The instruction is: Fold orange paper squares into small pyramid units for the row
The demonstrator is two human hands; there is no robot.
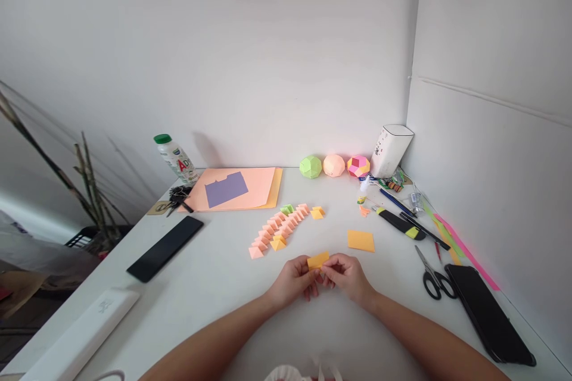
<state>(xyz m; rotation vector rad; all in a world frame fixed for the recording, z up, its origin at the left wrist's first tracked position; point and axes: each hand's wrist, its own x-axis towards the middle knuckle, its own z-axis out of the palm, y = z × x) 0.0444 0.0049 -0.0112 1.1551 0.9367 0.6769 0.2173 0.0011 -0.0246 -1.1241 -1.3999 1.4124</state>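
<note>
Both my hands meet over the white table near its front middle. My left hand (292, 281) and my right hand (347, 277) pinch a small folded orange paper (318, 260) between their fingertips, each closed on one end. A flat orange paper square (361, 240) lies just beyond my right hand. A curved row of folded pink paper units (277, 228), with a few orange and green ones, lies beyond my left hand.
Three paper balls, green (310, 166), peach (333, 165) and multicoloured (358, 166), sit by the wall beside a white box (391, 150). Paper sheets (236, 189), a bottle (176, 158) and keys are at back left. A phone (165, 247) lies left; scissors (432, 277), pens, a dark tablet (489, 313) right.
</note>
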